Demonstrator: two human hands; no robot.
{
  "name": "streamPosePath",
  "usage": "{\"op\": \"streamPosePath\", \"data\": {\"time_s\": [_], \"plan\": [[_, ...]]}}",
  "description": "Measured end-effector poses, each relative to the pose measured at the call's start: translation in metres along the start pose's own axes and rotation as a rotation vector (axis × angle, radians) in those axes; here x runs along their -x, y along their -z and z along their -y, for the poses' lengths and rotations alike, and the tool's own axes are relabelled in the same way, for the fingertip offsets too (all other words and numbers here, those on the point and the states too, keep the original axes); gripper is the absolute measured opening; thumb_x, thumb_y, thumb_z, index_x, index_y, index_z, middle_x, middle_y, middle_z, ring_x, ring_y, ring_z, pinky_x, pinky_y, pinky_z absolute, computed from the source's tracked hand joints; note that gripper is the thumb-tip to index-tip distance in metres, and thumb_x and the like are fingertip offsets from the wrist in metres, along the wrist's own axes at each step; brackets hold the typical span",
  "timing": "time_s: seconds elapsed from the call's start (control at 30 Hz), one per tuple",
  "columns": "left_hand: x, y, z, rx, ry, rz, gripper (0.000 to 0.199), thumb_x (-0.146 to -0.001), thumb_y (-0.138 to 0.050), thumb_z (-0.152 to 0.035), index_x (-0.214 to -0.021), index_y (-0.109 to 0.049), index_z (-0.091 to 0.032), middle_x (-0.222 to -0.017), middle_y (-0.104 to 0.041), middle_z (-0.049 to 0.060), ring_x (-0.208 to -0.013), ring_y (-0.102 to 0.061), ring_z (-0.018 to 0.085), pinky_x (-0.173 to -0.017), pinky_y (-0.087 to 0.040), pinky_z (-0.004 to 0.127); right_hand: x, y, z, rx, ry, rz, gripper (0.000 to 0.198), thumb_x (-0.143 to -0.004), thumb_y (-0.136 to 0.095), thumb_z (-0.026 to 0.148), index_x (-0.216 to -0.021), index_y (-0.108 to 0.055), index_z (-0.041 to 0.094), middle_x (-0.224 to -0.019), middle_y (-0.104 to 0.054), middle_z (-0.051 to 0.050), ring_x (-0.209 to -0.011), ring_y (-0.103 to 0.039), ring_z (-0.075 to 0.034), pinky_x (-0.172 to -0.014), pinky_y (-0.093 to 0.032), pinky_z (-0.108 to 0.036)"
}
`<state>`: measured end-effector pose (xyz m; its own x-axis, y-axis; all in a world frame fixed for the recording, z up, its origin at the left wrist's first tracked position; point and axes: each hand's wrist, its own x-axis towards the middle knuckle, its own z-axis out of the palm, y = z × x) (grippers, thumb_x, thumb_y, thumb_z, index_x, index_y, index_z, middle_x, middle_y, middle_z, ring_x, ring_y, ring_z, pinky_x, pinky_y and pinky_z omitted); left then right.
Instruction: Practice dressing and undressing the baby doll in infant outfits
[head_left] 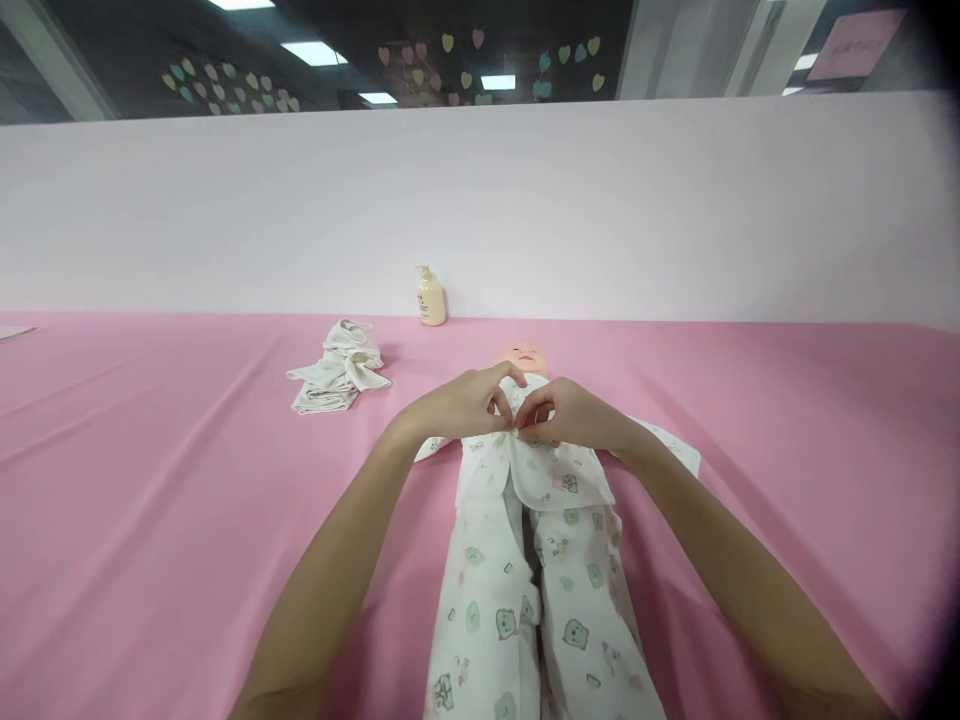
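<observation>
A baby doll (527, 357) lies on its back, dressed in a white printed baby shirt (566, 478) and matching pants (480, 590). My left hand (476, 400) and my right hand (564, 412) meet over the chest. The fingertips of both are pinched on the shirt's front edges, at what looks like a small fastener near the middle. Below the fingers the front panels hang apart. Sleeves spread out to either side. My hands cover part of the upper shirt, and only part of the doll's head shows beyond them.
A pink sheet (187, 520) covers the table. Folded white cloths (339, 370) lie in a pile at the left. A pale yellow pump bottle (431, 298) stands at the back against the white wall (300, 210).
</observation>
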<state>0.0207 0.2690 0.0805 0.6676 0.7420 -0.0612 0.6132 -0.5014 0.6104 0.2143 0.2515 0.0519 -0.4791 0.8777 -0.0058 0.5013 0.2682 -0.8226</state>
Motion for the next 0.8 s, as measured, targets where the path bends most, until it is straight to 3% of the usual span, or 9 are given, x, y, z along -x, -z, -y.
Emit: {"op": "streamPosePath", "data": {"time_s": [0.17,0.33,0.57,0.8], "plan": [[0.001,-0.001,-0.001,-0.033,-0.005,-0.036,0.044,-0.076,-0.052,-0.025,-0.119,-0.044,-0.025,-0.084,-0.068,0.000,-0.074,-0.060,0.016,-0.059,-0.043,0.025,-0.006,-0.007,-0.004,0.070,0.093,-0.107,0.012,-0.067,-0.068,0.024,-0.075,-0.062,0.018,-0.074,-0.062,0.000,-0.062,-0.057,-0.011,-0.055,-0.045,-0.023],[0.001,0.000,-0.002,-0.029,-0.005,-0.045,0.041,-0.076,-0.052,-0.026,-0.116,-0.044,-0.025,-0.085,-0.067,0.000,-0.074,-0.060,0.016,-0.060,-0.042,0.025,-0.008,-0.006,-0.009,-0.021,0.059,-0.050,0.022,-0.070,-0.069,0.030,-0.086,-0.059,0.019,-0.079,-0.062,0.000,-0.058,-0.056,-0.010,-0.050,-0.045,-0.022],[-0.002,0.000,0.002,0.005,0.005,-0.006,0.041,-0.077,-0.053,-0.027,-0.117,-0.044,-0.026,-0.083,-0.067,-0.001,-0.072,-0.059,0.016,-0.059,-0.042,0.025,-0.006,-0.005,-0.006,0.043,0.019,0.010,0.025,-0.077,-0.063,0.039,-0.091,-0.063,0.019,-0.080,-0.063,-0.001,-0.053,-0.053,-0.009,-0.048,-0.042,-0.022],[0.008,0.000,-0.016,0.085,-0.066,0.121,0.043,-0.076,-0.057,-0.026,-0.117,-0.046,-0.027,-0.090,-0.067,0.000,-0.080,-0.061,0.016,-0.065,-0.044,0.026,-0.008,-0.011,-0.002,0.190,0.029,-0.139,0.015,-0.077,-0.053,0.023,-0.079,-0.066,0.016,-0.051,-0.048,0.004,-0.047,-0.044,-0.009,-0.047,-0.033,-0.022]]}}
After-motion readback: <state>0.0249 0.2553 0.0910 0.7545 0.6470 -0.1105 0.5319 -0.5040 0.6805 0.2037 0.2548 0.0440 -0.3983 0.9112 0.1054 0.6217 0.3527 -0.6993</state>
